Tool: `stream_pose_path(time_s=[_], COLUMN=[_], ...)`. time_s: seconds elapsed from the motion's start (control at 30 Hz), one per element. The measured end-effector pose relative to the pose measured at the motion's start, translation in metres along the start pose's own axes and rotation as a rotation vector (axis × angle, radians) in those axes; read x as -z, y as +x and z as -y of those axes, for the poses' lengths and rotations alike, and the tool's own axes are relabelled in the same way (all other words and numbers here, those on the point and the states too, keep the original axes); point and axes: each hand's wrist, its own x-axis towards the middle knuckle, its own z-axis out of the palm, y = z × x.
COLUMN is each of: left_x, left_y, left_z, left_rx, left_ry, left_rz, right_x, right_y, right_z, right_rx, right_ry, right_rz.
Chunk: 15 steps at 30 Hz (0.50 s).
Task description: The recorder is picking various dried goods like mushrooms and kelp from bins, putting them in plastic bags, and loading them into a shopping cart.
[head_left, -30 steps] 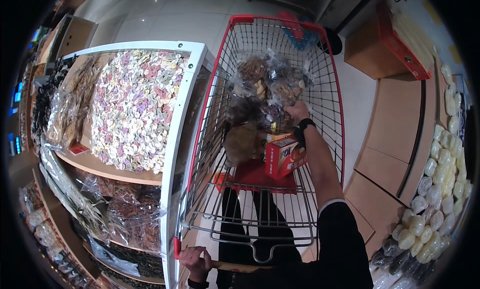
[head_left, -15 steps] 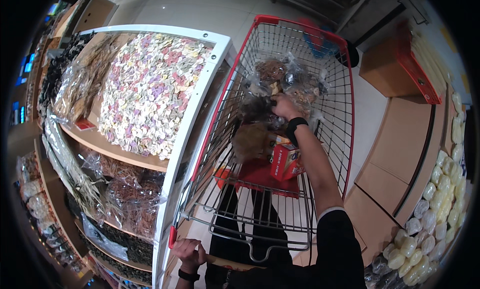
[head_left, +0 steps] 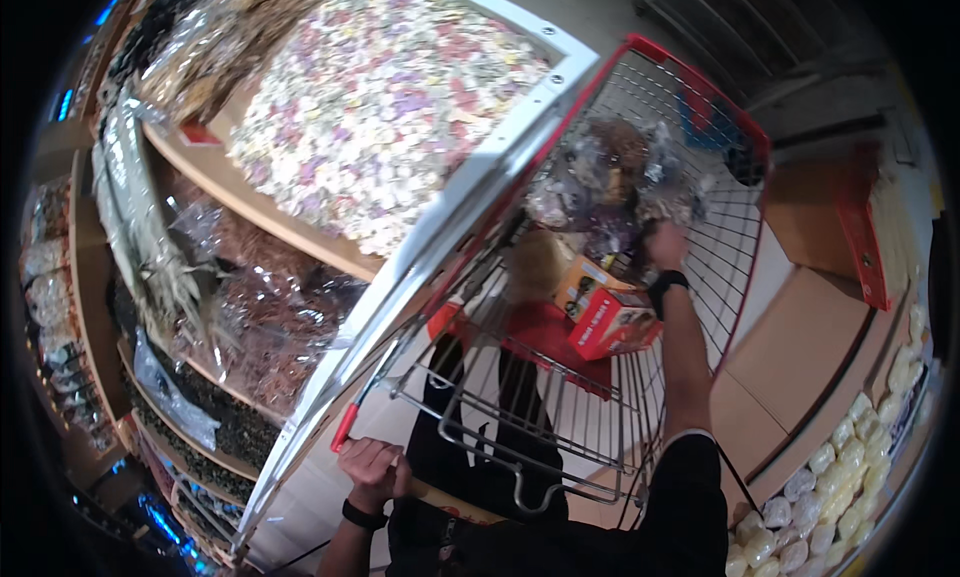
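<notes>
A wire shopping cart [head_left: 722, 347] with red rims stands before me. My left hand [head_left: 371, 469] is curled closed round its handle, just beside the red end piece [head_left: 345, 427]. Inside the cart, my right hand [head_left: 667, 245] is at the right edge of several clear plastic bags [head_left: 615, 167] of dried goods; its fingers are smeared by motion, so I cannot tell what they touch. Nearer to me in the cart sit a red box [head_left: 612, 322], an orange box [head_left: 583, 285] and a pale brown bag [head_left: 540, 265].
A white-framed display bin [head_left: 480, 167] of pale, pink and purple flakes borders the cart on the left. Below it are shelves of bagged brown dried goods [head_left: 285, 327]. On the right lie cardboard [head_left: 815, 322] and rows of wrapped yellowish packs [head_left: 840, 467].
My right hand has moved right and nearer to me, off the middle of the bags. The view has tilted, and the orange box shows more. My left hand stays at the handle.
</notes>
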Motion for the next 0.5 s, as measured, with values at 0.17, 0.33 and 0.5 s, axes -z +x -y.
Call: stream_pose_path(time_s=[0.17, 0.33, 0.5], left_x=[0.008, 0.027, 0.01], left_y=[-0.005, -0.017, -0.008], left_z=[0.0, -0.003, 0.002], left_rx=[-0.049, 0.006, -0.047], left_ry=[-0.098, -0.094, -0.069], left_rz=[-0.055, -0.052, -0.041], right_x=[-0.04, -0.055, -0.03], right_y=[0.021, 0.006, -0.007], right_z=[-0.138, -0.098, -0.087], right_rx=[0.344, 0.179, 0.256], right_ry=[0.258, 0.185, 0.274], right_rz=[-0.196, -0.143, 0.106])
